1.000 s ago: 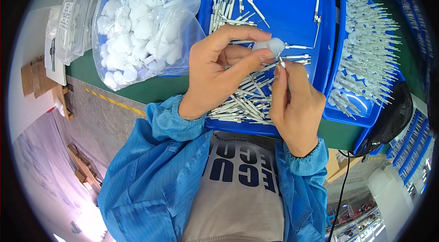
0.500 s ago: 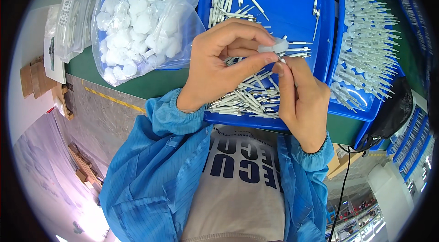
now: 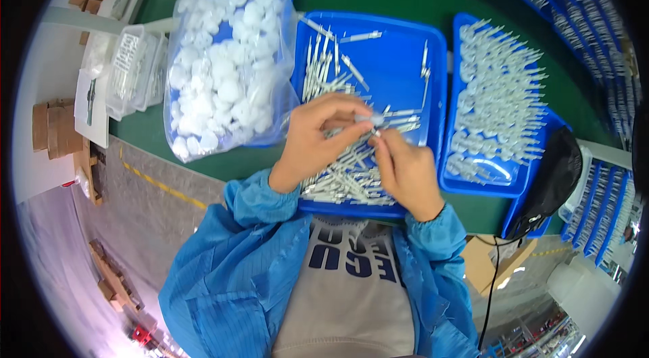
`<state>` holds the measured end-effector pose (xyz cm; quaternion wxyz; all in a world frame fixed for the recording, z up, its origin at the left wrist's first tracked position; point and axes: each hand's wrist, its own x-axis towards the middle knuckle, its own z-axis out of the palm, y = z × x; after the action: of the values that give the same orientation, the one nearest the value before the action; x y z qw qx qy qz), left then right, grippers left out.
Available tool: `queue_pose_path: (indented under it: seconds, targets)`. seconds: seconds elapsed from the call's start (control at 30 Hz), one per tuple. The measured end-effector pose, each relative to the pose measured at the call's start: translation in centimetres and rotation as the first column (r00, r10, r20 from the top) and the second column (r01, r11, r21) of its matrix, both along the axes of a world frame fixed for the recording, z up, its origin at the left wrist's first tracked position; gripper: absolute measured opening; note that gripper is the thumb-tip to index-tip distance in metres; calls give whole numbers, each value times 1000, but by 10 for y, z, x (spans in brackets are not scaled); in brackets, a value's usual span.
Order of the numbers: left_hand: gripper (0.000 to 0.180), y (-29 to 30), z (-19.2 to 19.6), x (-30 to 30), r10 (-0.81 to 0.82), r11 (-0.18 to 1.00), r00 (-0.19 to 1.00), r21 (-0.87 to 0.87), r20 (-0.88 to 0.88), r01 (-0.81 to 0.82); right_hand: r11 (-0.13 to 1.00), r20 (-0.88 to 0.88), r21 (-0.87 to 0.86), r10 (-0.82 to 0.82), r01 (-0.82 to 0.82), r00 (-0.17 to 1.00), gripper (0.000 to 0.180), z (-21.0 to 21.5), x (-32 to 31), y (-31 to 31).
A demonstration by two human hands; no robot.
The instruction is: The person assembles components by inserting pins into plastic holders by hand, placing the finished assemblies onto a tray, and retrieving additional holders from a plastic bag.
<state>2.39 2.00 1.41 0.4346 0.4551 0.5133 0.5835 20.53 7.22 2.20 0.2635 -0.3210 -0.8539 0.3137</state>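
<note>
Above a blue tray (image 3: 392,77), my two hands meet. My left hand (image 3: 312,141) is closed, with thumb and fingers pinching a small translucent white round cap (image 3: 369,118). Close against it, my right hand (image 3: 410,172) pinches a slim white rod with a metal part (image 3: 377,132), mostly covered by the fingertips. The rod's tip is at the cap; whether it sits inside cannot be made out. Many similar white rods (image 3: 348,179) lie loose in the tray under and around both hands.
To the left lies a clear plastic bag (image 3: 226,81) full of white round caps. On the right, a blue tray (image 3: 453,148) holds rows of capped rods (image 3: 500,94). A black pouch (image 3: 551,182) with a cable lies at the right edge. Clear plastic boxes (image 3: 128,67) stand far left.
The whole view has shifted, so the table looks farther off and more of it shows. My hands keep the same pinch on the cap and rod, with little visible movement over the tray.
</note>
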Motion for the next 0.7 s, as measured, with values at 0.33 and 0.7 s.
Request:
queue_pose_path:
  seconds: [0.33, 0.7]
  targets:
    - [16, -6, -3, 0, 77, 993, 996, -89, -55, -81, 980, -30, -186, 60, -64, 998, 11, -5, 4, -4]
    - [18, -18, -3, 7, 103, 992, 992, -80, 66, -98, 977, 1, -205, 53, -52, 999, 20, 22, -6, -15]
